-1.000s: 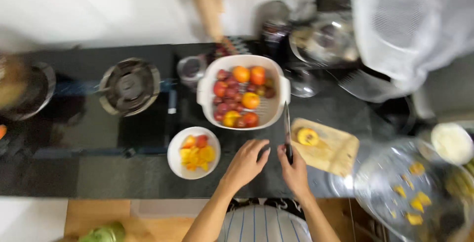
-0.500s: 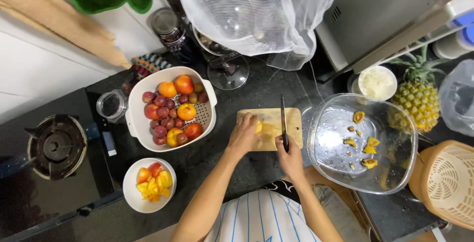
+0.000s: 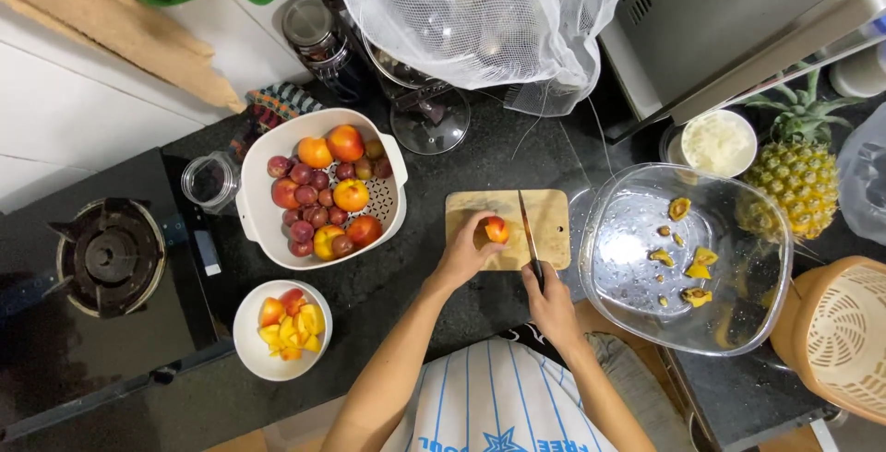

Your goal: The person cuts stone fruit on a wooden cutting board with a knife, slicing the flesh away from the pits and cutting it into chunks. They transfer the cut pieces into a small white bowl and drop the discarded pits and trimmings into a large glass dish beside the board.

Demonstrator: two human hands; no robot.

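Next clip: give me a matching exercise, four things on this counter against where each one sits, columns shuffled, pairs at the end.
Things:
1. knife
2. small fruit
3. cut fruit pieces
4. pineapple

Places:
A. in the small round white bowl
B. held on the cutting board by the left hand
C. beside the clear glass dish, on its far right
D. gripped by the right hand, blade over the board

Pairs: 1-D, 2-B, 3-A, 4-C

- A dark counter (image 3: 415,295) carries everything.
- On it are set a white colander (image 3: 258,221) of fruit, a small bowl (image 3: 245,332), a cutting board (image 3: 554,231), a clear tub (image 3: 738,323), a jar (image 3: 210,182), a pineapple (image 3: 784,184).
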